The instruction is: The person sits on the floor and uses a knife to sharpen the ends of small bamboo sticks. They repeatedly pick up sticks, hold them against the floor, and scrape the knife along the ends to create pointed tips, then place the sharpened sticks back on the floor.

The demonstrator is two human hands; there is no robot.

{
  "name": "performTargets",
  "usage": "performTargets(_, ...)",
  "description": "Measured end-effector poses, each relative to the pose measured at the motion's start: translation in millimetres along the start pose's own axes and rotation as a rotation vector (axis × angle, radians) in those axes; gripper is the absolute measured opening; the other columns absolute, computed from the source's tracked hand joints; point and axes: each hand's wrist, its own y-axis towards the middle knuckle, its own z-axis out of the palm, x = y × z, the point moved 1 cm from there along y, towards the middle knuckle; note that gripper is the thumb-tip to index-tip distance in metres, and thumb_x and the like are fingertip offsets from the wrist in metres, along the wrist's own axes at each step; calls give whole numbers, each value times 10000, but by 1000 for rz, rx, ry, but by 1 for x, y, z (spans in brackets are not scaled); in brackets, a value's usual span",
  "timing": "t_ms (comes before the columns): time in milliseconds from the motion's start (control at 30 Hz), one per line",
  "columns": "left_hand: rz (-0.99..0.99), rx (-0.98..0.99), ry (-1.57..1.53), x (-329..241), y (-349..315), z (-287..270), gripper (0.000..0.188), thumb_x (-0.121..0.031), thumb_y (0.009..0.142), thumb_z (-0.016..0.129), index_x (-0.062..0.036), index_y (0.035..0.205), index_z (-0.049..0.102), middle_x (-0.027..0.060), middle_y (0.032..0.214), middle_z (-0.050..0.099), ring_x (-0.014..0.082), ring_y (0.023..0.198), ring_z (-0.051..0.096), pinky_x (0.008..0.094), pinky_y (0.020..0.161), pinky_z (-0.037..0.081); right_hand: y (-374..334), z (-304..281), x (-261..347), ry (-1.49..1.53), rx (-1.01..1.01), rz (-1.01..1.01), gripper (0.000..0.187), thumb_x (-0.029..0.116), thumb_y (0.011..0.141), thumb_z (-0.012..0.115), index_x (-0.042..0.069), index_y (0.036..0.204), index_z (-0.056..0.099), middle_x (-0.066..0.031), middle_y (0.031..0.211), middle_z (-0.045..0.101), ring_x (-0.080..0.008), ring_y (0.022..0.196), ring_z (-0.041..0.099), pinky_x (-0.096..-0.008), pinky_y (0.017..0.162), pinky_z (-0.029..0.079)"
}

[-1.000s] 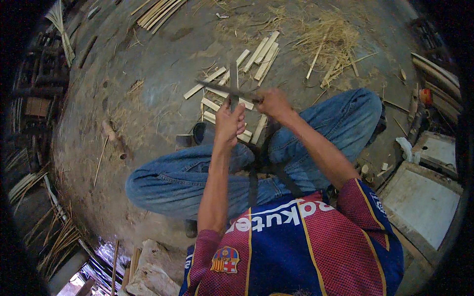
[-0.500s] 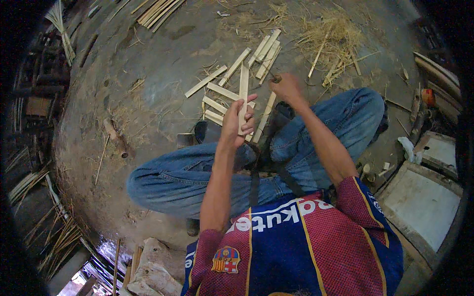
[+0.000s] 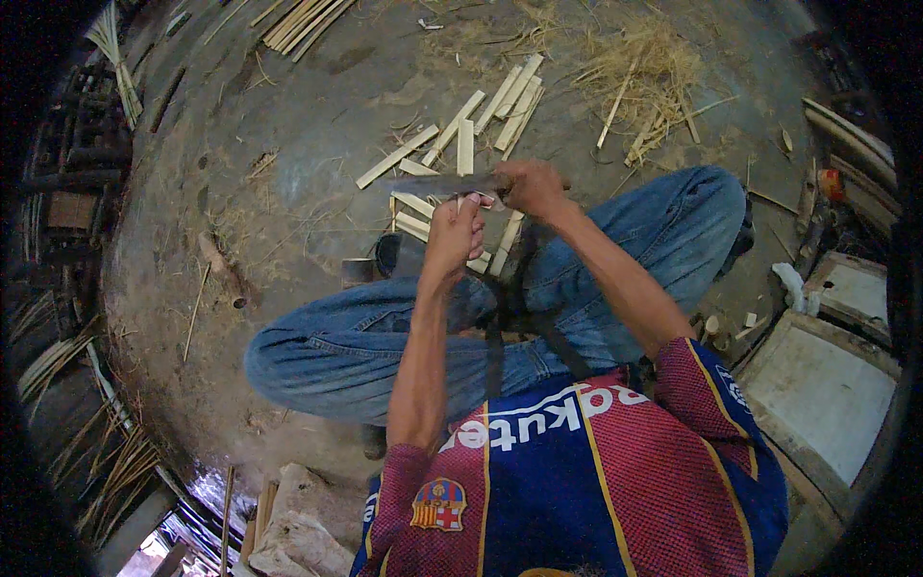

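Observation:
My left hand (image 3: 455, 236) grips a flat pale strip (image 3: 465, 146), probably bamboo, standing away from me. In my right hand (image 3: 532, 190) is a knife (image 3: 423, 184), its broad dark blade pointing left. The blade lies across the strip just beyond my left fingers; whether it cuts into the strip is too blurred to tell. More pale strips (image 3: 503, 94) lie loosely on the ground past my hands. Another strip (image 3: 396, 157) rests to their left, and several, such as this strip (image 3: 507, 245), lie close to my crossed legs.
A heap of thin shavings (image 3: 663, 72) lies at the far right, and long sticks (image 3: 306, 21) at the far left. On the left ground is a short bamboo piece (image 3: 223, 271). A framed pale panel (image 3: 817, 394) stands at my right, a sack (image 3: 303, 524) at lower left.
My right hand has moved left, bringing the knife blade across the strip in front of my left hand. My left hand stays nearly in place, still holding the strip.

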Motion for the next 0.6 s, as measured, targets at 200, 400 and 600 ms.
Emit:
performTargets(200,-37,77,37,-6,-10,12,304,-310,999,507,-20,1049,584,-63,606,362,26,430,329,207,364,273,31,4,-102,-245,0,371,228,256,751,676,197,968,715,-97,921,709,-339,819,678,-437,676,531)
performTargets(400,-22,79,-270,-8,-14,-4,288,-268,1001,504,-4,1082,585,-44,619,374,33,406,297,199,350,243,13,-19,-70,-84,-62,351,240,291,770,655,178,974,710,-128,902,702,-353,809,673,-444,687,534)
performTargets(600,-6,80,-261,-8,-14,-19,319,-284,1001,502,5,1128,556,-54,617,360,26,411,303,194,354,262,-1,0,45,-138,220,132,327,375,760,689,248,1061,704,-119,951,695,-307,921,663,-485,819,516)
